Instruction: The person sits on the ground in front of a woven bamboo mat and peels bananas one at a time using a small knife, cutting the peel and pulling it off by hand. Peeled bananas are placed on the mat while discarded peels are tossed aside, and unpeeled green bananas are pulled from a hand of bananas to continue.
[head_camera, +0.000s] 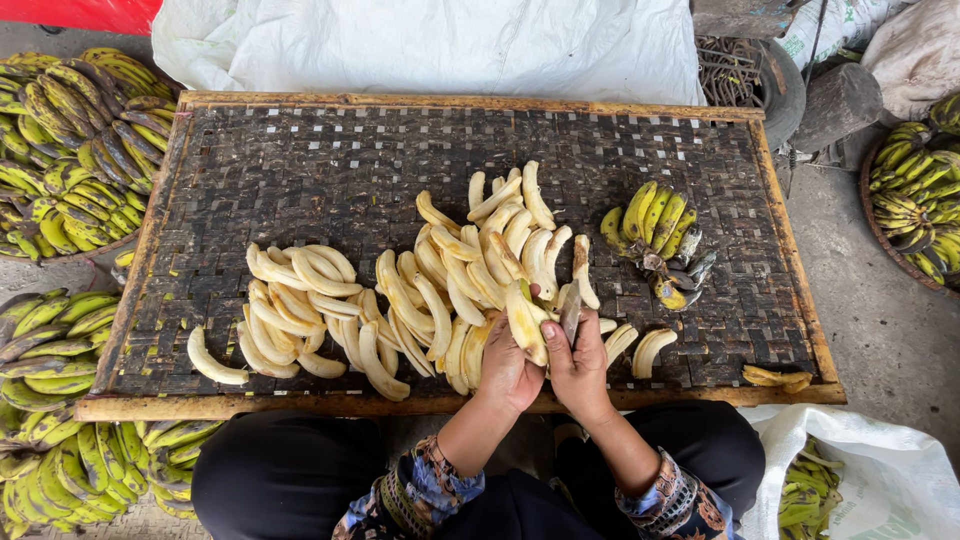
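Observation:
My left hand (507, 372) grips a peeled pale-yellow banana (526, 322) near the front edge of a dark woven tray (300, 170). Close beside it, my right hand (578, 368) holds a small knife (570, 312) whose blade points up against that banana. Several peeled bananas (400, 290) lie in rows across the middle of the tray, just beyond both hands. A small bunch of unpeeled yellow-green bananas (655, 235) lies to the right of them.
Heaps of green-yellow banana bunches (70, 140) fill the left side, with more in a basket (915, 200) at right. A white sack (430, 45) lies behind the tray, another white bag (880, 480) at lower right. A peel scrap (778, 377) sits on the tray's right corner.

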